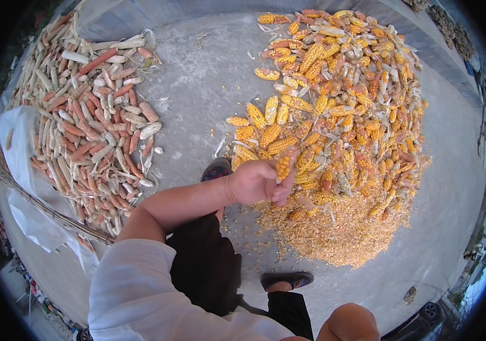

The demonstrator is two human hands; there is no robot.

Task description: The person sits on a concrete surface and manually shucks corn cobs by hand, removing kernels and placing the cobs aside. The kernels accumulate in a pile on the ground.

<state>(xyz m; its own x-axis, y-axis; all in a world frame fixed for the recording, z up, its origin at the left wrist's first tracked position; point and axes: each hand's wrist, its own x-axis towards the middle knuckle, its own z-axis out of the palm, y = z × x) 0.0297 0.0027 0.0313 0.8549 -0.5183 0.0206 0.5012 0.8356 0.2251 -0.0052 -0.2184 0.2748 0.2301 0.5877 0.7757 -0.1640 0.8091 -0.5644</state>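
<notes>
An ear of corn [283, 167] with yellow kernels is gripped in my left hand [262, 183], its husked tip pointing up between thumb and fingers. Beneath and beyond the hand spreads a large pile of yellow corn ears [336, 106], some with bare reddish patches. At its near edge lies a heap of loose kernels [336, 234]. My right hand is out of view; only a bent part of that arm shows at the bottom edge. On the left is a pile of stripped corncobs [102, 123], reddish and whitish.
The piles lie on a grey concrete floor [191, 85]. A twig broom [51, 209] and a white plastic sheet [25, 170] are at the left. My shoes [287, 280] are beside the kernels. A low wall edge [157, 10] runs behind. Part of a car [422, 319] shows lower right.
</notes>
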